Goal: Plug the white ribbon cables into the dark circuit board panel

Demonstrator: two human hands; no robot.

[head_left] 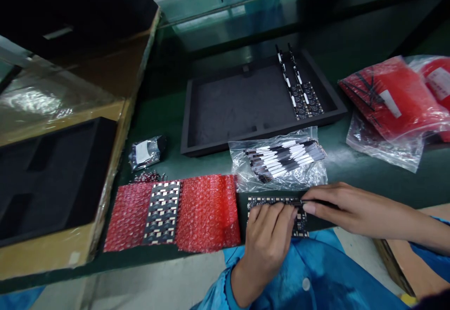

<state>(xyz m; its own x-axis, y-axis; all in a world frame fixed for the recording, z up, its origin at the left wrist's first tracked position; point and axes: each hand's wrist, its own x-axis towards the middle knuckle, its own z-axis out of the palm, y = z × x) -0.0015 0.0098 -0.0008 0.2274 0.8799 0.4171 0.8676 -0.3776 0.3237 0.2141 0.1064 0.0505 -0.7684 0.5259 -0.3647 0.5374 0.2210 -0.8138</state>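
Observation:
A dark circuit board panel (302, 223) lies at the table's front edge. My left hand (269, 242) rests over its left half with the fingers bent down onto it; what the fingertips hold, if anything, is hidden. From the right, my right hand (337, 207) pinches a thin black strip (298, 202) between thumb and index finger along the panel's upper edge. Just behind, a clear bag (242, 160) carries a bundle of black-and-white strips (284, 160). Another board panel (163, 211) lies on red bubble wrap (207, 214) to the left.
Behind the bag stands a black foam tray (225, 148) with boards and upright strips at its right end. Red bags (404, 99) lie at the right. A silvery packet (146, 153) sits left of centre. A box with a black tray (52, 174) is at far left.

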